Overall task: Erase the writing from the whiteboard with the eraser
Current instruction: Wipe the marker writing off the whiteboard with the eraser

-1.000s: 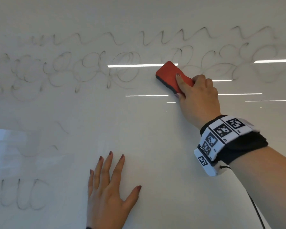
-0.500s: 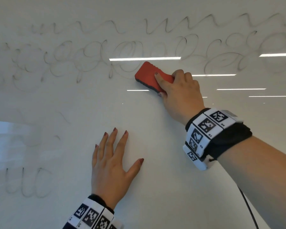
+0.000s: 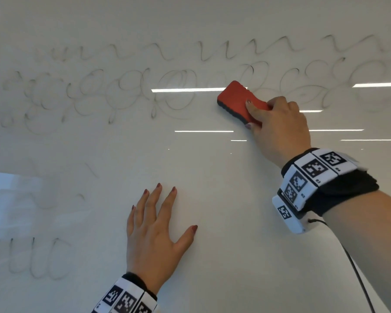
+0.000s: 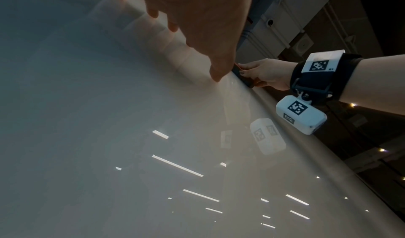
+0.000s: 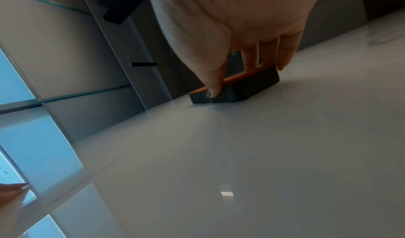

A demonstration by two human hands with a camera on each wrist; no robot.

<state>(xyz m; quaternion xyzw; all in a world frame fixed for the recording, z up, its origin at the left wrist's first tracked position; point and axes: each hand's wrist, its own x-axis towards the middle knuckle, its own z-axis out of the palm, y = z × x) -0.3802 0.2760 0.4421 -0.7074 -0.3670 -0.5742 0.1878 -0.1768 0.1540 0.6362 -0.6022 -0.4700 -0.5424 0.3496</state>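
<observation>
Presently, the red-backed, dark-felted block eraser (image 3: 239, 99), probably light and slightly yielding, is pinched by its long sides in the right hand (image 3: 278, 127) against the glossy whiteboard (image 3: 212, 199) amid faint looped writing (image 3: 127, 93), while the left hand (image 3: 154, 236) is pressed flat, fingers spread, lower down.
</observation>
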